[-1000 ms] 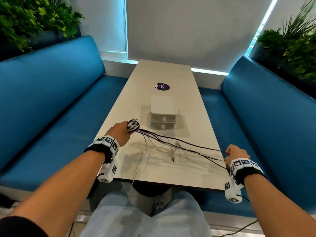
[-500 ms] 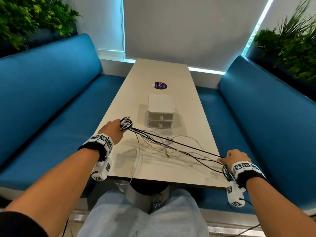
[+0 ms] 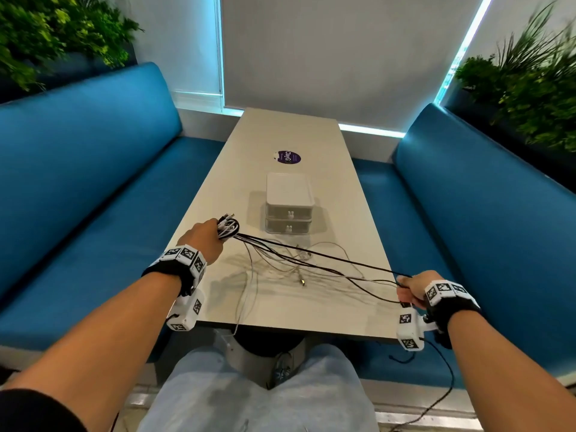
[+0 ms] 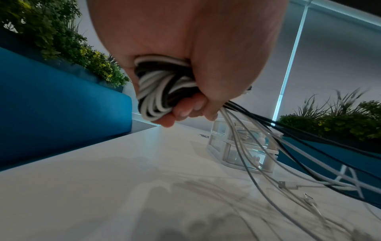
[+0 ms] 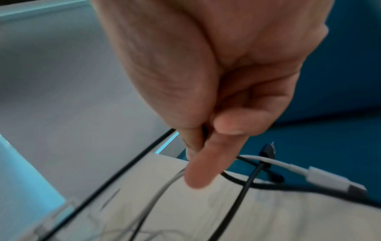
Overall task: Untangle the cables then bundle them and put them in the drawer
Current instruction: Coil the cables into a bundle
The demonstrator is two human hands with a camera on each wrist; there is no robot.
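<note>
My left hand point(image 3: 205, 235) grips a coiled bundle of black and white cables point(image 3: 228, 227) above the table's left side; the left wrist view shows the fingers point(image 4: 185, 110) curled round the coils point(image 4: 158, 91). From the bundle several black and white strands point(image 3: 311, 260) run right across the table. My right hand point(image 3: 410, 288) at the near right corner pinches a black cable point(image 5: 128, 164) between thumb and fingers point(image 5: 206, 163). A white connector point(image 5: 329, 179) hangs beside it. The two-drawer white box point(image 3: 289, 210) stands behind the cables, both drawers closed.
The long beige table point(image 3: 280, 135) carries a purple sticker point(image 3: 289, 157) beyond the box. Blue benches point(image 3: 78, 198) flank both sides, with plants behind them. A loose black cable point(image 3: 442, 369) trails off the right edge to the floor.
My left hand has moved slightly forward and up with the bundle. My right hand has shifted left and nearer along the table's right edge, still pinching the black cable; the strands stay stretched.
</note>
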